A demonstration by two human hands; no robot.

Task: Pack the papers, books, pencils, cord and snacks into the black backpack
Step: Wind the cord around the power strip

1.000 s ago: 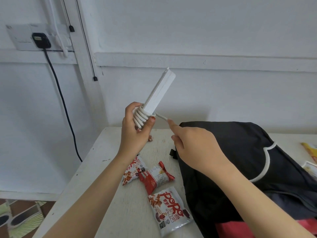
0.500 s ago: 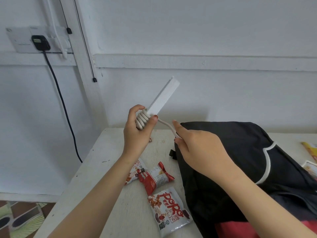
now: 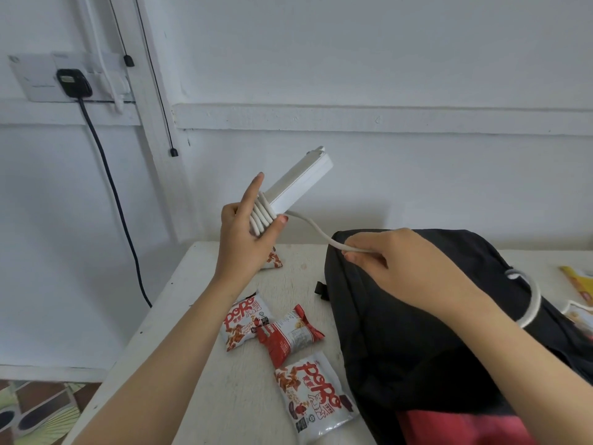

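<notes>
Cord-winding step, it seemed: the left hand (image 3: 247,239) gripped the strip (image 3: 298,184) by its coiled end above the surface (image 3: 199,268), and the right hand (image 3: 401,261) pinched the loose cord (image 3: 316,228) over the backpack (image 3: 401,332). Next move called for looping that slack round the strip.

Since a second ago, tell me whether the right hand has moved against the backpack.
Yes. The right hand shifted right and slightly down, from above the left corner of the black backpack to over its top, drawing out the white cord.

White cord (image 3: 316,227), black backpack (image 3: 401,316), red-and-white snack packets (image 3: 290,335), white table (image 3: 199,364).
</notes>
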